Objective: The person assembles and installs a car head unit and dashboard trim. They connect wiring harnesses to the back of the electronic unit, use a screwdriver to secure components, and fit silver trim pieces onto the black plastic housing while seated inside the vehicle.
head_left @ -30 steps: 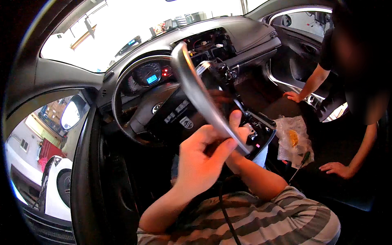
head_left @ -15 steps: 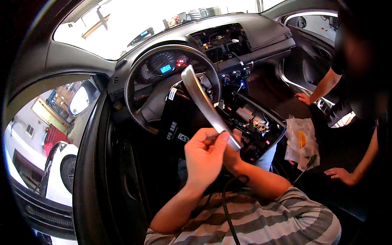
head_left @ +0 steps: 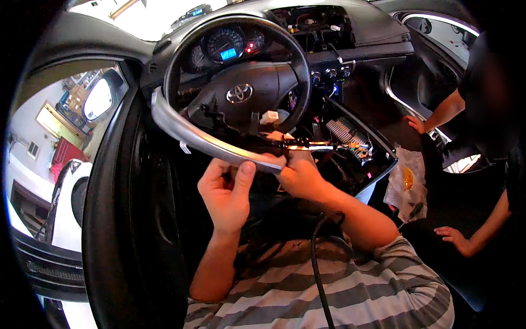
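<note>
A curved silver trim strip with black panel parts along its edge slants across in front of the steering wheel. My left hand pinches its lower edge, thumb on the near side. Against the strip's right end, my right hand is closed, some fingers partly hidden behind the black part. A white block-shaped connector shows just above that end. Beyond my right hand lies an opened black unit with a ribbed metal part and coloured wires.
The dashboard has an open cavity with loose wires. A clear plastic bag with a yellow patch lies at the right. Another person's hands rest at the far right. A black cable runs over my striped shirt.
The trim piece has swung left and tilted flatter, uncovering the wheel's centre. My left hand moved left with it. The view has shifted, and the other person's hands stay about where they were.
</note>
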`<state>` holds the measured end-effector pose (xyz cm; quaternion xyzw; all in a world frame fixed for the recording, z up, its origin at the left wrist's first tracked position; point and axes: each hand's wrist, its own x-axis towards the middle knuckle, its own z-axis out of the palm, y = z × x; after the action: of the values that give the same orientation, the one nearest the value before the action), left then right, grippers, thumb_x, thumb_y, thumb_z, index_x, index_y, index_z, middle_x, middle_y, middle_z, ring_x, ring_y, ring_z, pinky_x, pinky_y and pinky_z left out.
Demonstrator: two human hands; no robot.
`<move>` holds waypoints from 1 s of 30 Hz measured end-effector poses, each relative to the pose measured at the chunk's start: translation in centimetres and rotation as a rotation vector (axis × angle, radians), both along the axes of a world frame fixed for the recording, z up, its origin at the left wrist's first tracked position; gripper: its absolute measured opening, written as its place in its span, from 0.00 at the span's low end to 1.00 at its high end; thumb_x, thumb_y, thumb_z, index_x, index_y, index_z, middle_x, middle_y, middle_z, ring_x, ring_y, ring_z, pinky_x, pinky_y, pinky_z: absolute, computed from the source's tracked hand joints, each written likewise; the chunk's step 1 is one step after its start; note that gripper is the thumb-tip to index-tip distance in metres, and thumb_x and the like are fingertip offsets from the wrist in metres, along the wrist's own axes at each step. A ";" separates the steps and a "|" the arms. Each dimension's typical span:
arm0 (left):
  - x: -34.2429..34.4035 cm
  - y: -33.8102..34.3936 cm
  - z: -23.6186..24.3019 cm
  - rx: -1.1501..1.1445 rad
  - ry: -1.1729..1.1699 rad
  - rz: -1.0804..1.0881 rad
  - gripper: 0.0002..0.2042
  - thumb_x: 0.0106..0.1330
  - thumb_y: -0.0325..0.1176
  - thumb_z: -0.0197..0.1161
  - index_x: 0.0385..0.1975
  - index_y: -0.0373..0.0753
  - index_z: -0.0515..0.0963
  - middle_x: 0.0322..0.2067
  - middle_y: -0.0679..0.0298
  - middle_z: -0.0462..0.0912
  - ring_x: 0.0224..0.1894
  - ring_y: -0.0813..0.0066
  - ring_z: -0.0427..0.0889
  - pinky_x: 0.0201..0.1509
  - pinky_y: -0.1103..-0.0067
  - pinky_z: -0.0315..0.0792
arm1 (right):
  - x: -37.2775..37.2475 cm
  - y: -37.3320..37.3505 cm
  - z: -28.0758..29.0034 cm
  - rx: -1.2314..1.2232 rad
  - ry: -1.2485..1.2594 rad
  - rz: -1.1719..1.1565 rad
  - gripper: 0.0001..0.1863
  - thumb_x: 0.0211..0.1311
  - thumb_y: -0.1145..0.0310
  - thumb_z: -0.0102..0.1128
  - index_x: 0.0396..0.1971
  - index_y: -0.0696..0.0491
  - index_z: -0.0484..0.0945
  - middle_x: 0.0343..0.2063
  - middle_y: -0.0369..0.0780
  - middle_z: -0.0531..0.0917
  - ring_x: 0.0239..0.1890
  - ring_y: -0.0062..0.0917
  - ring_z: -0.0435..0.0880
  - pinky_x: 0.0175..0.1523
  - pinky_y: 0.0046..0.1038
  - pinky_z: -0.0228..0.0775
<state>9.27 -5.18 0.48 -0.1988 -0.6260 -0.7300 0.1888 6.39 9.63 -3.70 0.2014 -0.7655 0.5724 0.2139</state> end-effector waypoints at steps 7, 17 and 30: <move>-0.3 -1.2 2.1 -0.040 -0.030 -0.168 0.08 0.62 0.25 0.64 0.38 0.28 0.78 0.29 0.65 0.82 0.31 0.86 0.76 0.35 0.88 0.67 | 2.2 1.8 5.7 0.340 -0.522 0.216 0.22 0.59 0.51 0.60 0.48 0.49 0.78 0.39 0.46 0.84 0.43 0.38 0.82 0.49 0.34 0.72; 0.5 -0.5 1.7 -0.149 -0.217 -0.280 0.07 0.61 0.25 0.65 0.37 0.31 0.82 0.17 0.75 0.74 0.19 0.93 0.64 0.24 0.90 0.56 | 3.5 4.3 4.5 0.036 -0.349 0.640 0.38 0.61 0.49 0.59 0.63 0.59 0.60 0.60 0.45 0.69 0.63 0.31 0.64 0.68 0.32 0.51; 1.9 -0.8 3.1 -0.439 -0.334 -0.186 0.09 0.63 0.32 0.65 0.27 0.31 0.83 0.15 0.72 0.77 0.17 0.88 0.67 0.21 0.85 0.60 | 5.5 1.4 -0.1 -0.507 -0.178 0.071 0.20 0.69 0.57 0.51 0.42 0.61 0.78 0.34 0.35 0.81 0.35 0.14 0.74 0.42 0.20 0.67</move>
<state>11.15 -6.00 3.63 -0.1685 -0.7704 -0.6140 -0.0324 11.89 11.04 -3.75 0.1170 -0.6060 0.7683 0.1694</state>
